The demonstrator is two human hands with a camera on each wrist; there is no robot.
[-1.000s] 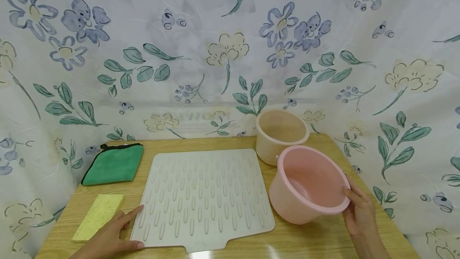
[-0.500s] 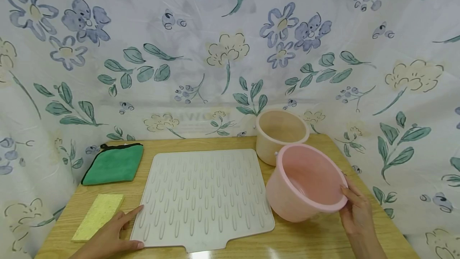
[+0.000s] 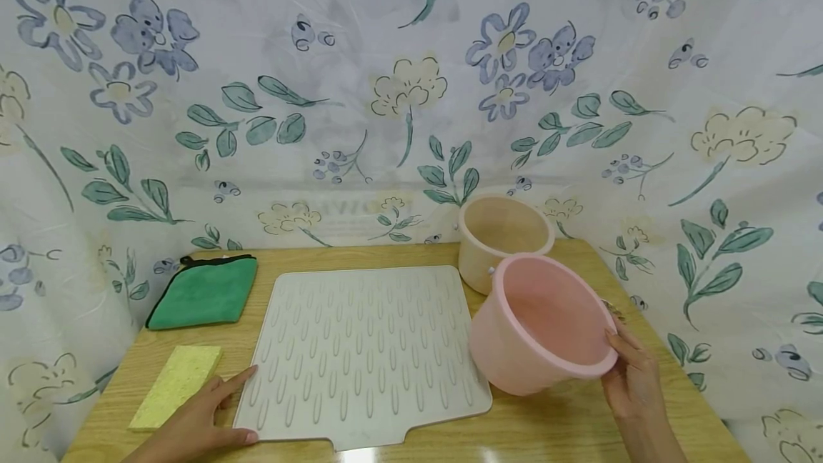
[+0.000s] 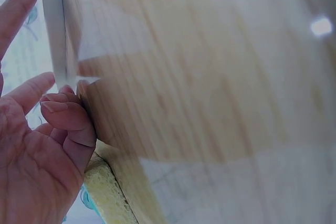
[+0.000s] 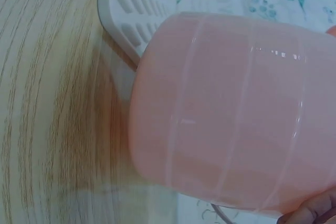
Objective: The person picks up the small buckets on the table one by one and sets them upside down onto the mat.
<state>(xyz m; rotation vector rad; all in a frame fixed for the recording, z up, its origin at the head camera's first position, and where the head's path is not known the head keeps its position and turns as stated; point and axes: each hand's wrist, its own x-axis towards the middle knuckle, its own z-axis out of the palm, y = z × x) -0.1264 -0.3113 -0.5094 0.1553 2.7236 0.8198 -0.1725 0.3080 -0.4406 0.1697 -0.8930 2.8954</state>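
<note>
My right hand (image 3: 633,377) grips the rim of a pink plastic bucket (image 3: 514,349), thumb over the edge, on the right of the head view. The bucket tilts to the left and its mouth faces up and right; in the right wrist view its ribbed side (image 5: 215,114) hangs above the wood. A white draining tray (image 3: 366,349) with raised slots lies flat mid-table, overlapped by the bucket at its right edge. At the tray's left edge rests my left hand (image 3: 193,416), thumb and forefinger touching it, other fingers bent in the left wrist view.
Behind the pink bucket stands a cream bucket (image 3: 504,234). A yellow sponge (image 3: 176,384) lies beside my left hand, and a green zip pouch (image 3: 206,295) sits farther back. Flowered cloth (image 3: 386,127) rises behind the wooden table (image 3: 553,434).
The right hand has shifted the pink bucket slightly left and up, so it now overlaps the tray's right edge. The left hand and tray have stayed put.
</note>
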